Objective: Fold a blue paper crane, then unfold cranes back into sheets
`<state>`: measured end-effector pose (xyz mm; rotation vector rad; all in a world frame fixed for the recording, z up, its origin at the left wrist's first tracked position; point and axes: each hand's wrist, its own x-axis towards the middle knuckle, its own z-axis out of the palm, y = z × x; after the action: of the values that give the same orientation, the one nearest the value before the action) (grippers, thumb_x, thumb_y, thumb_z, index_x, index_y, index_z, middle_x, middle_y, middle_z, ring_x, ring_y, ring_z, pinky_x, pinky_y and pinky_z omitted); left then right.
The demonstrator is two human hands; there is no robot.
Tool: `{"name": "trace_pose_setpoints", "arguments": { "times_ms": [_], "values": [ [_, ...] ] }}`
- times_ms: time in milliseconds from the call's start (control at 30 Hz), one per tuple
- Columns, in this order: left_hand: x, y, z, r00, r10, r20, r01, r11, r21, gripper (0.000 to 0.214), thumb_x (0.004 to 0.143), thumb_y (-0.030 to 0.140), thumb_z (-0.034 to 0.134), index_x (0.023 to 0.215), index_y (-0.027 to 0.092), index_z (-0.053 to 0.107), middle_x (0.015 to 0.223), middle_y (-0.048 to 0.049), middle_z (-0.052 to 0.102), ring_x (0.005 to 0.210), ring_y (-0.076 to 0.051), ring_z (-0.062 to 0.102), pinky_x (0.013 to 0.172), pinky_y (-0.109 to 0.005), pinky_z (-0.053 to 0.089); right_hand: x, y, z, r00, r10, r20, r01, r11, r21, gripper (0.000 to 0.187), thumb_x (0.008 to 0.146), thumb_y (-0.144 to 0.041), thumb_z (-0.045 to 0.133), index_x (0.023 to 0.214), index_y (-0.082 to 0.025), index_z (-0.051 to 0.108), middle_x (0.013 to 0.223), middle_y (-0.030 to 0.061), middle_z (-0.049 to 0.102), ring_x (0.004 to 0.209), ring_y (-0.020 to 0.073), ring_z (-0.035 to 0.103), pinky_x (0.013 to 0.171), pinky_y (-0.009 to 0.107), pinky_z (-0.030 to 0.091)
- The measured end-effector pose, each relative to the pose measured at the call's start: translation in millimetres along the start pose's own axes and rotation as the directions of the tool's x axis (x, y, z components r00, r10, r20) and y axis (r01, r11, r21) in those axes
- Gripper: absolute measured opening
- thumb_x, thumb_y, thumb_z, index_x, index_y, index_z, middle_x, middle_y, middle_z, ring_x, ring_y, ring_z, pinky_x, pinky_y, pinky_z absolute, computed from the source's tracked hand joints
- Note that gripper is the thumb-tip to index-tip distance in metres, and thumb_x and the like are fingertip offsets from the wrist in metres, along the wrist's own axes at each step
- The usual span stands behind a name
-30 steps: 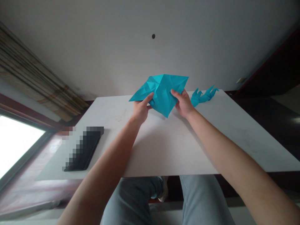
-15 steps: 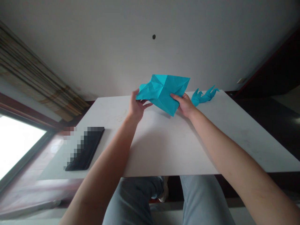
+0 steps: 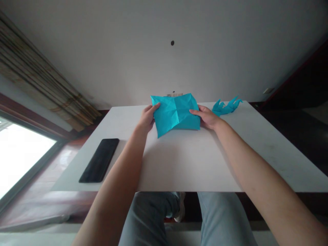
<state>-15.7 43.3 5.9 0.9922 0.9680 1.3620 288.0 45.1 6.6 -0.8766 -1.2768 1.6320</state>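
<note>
A creased sheet of turquoise paper (image 3: 170,114) is spread open between my hands, just above the table. My left hand (image 3: 148,117) pinches its left edge, thumb on the front face. On the opposite edge, my right hand (image 3: 206,116) grips the sheet with the thumb on top and the other fingers behind, mostly hidden. Fold lines cross near the sheet's middle, and its lower edge bends upward on the right. Beyond my right hand lie folded turquoise paper figures (image 3: 225,106) that look like birds.
A dark flat phone or tablet (image 3: 99,160) lies on the left side of the white table (image 3: 189,164). Behind the table's far edge stands a wall with a power strip (image 3: 175,95) low down. A curtain (image 3: 38,75) and a window are at the left.
The paper has come down and been opened flatter, now facing me. My left hand has shifted its hold, with the thumb moved onto the front of the sheet.
</note>
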Motion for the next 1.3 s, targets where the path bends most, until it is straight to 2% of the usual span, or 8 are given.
{"name": "trace_pose_setpoints", "arguments": {
  "times_ms": [167, 467, 767, 933, 1000, 1100, 1200, 1300],
  "values": [
    [2, -2, 2.0, 0.989, 0.124, -0.075, -0.121, 0.992, 0.043, 0.05, 0.079, 0.058, 0.101, 0.105, 0.025, 0.073, 0.097, -0.0022, 0.082, 0.088, -0.02, 0.078, 0.067, -0.026, 0.061, 5, -3, -5, 0.986, -0.087, -0.143, 0.086, 0.996, -0.014, 0.054, 0.069, -0.05, 0.109, 0.111, -0.032, 0.081, 0.112, -0.0005, 0.091, 0.102, 0.0239, 0.085, 0.097, 0.04, 0.07],
    [12, 1, 4.9, 0.964, 0.267, -0.011, -0.267, 0.962, -0.058, 0.062, 0.086, 0.078, 0.093, 0.1, 0.021, 0.074, 0.088, -0.0042, 0.08, 0.089, -0.022, 0.081, 0.074, -0.029, 0.062, 11, -1, -11, 0.945, -0.317, -0.081, 0.273, 0.901, -0.336, 0.054, 0.075, -0.067, 0.099, 0.111, -0.03, 0.085, 0.119, 0.0034, 0.09, 0.109, 0.0294, 0.079, 0.102, 0.048, 0.066],
    [2, 14, 21.4, 0.891, 0.454, -0.006, -0.451, 0.884, -0.124, 0.046, 0.081, 0.06, 0.102, 0.101, 0.027, 0.076, 0.105, -0.002, 0.085, 0.098, -0.02, 0.081, 0.085, -0.029, 0.062, 25, -3, -30, 0.646, -0.747, -0.158, 0.394, 0.504, -0.768, 0.034, 0.093, -0.063, 0.081, 0.095, -0.029, 0.078, 0.094, 0.0027, 0.063, 0.08, 0.0203, 0.057, 0.071, 0.035, 0.047],
    [-10, 31, 19.6, 0.921, 0.389, -0.028, -0.387, 0.903, -0.185, 0.052, 0.105, 0.064, 0.067, 0.072, 0.024, 0.059, 0.091, -0.0048, 0.077, 0.099, -0.022, 0.079, 0.083, -0.033, 0.062, 15, -10, -22, 0.54, -0.824, -0.168, 0.467, 0.46, -0.755, 0.039, 0.097, -0.069, 0.077, 0.096, -0.03, 0.08, 0.112, 0.0082, 0.07, 0.098, 0.0261, 0.068, 0.083, 0.042, 0.06],
    [-10, 34, 15.3, 0.933, 0.359, -0.041, -0.36, 0.919, -0.163, 0.066, 0.109, 0.07, 0.055, 0.062, 0.025, 0.046, 0.07, -0.0038, 0.062, 0.079, -0.02, 0.073, 0.077, -0.034, 0.061, 10, -12, -19, 0.565, -0.817, -0.117, 0.494, 0.448, -0.745, 0.037, 0.099, -0.066, 0.073, 0.095, -0.03, 0.083, 0.123, 0.0113, 0.075, 0.121, 0.0323, 0.071, 0.097, 0.048, 0.063],
    [-4, 27, 11.1, 0.932, 0.337, -0.137, -0.344, 0.939, -0.028, 0.069, 0.108, 0.069, 0.061, 0.058, 0.026, 0.04, 0.055, 0.0014, 0.043, 0.056, -0.015, 0.053, 0.063, -0.031, 0.052, 4, -10, -17, 0.718, -0.694, -0.041, 0.439, 0.499, -0.747, 0.025, 0.093, -0.051, 0.076, 0.096, -0.028, 0.087, 0.135, 0.0125, 0.077, 0.134, 0.0372, 0.071, 0.1, 0.052, 0.064],
    [0, 16, 13.0, 0.888, 0.423, -0.179, -0.366, 0.887, 0.281, 0.047, 0.1, 0.051, 0.081, 0.065, 0.024, 0.064, 0.064, -0.0003, 0.062, 0.065, -0.014, 0.059, 0.069, -0.028, 0.051, 4, -2, -19, 0.843, -0.534, 0.065, 0.368, 0.483, -0.794, 0.022, 0.089, -0.031, 0.068, 0.093, -0.027, 0.089, 0.138, 0.0119, 0.08, 0.132, 0.0363, 0.075, 0.107, 0.054, 0.063],
    [-2, 11, 17.5, 0.839, 0.527, -0.137, -0.426, 0.792, 0.438, 0.028, 0.098, 0.043, 0.083, 0.079, 0.025, 0.077, 0.08, -0.0031, 0.076, 0.082, -0.018, 0.066, 0.083, -0.029, 0.056, 7, 4, -24, 0.882, -0.438, 0.175, 0.373, 0.423, -0.826, 0.038, 0.088, -0.019, 0.054, 0.09, -0.029, 0.091, 0.134, 0.0085, 0.085, 0.13, 0.0325, 0.077, 0.123, 0.055, 0.056]
  ]
}}
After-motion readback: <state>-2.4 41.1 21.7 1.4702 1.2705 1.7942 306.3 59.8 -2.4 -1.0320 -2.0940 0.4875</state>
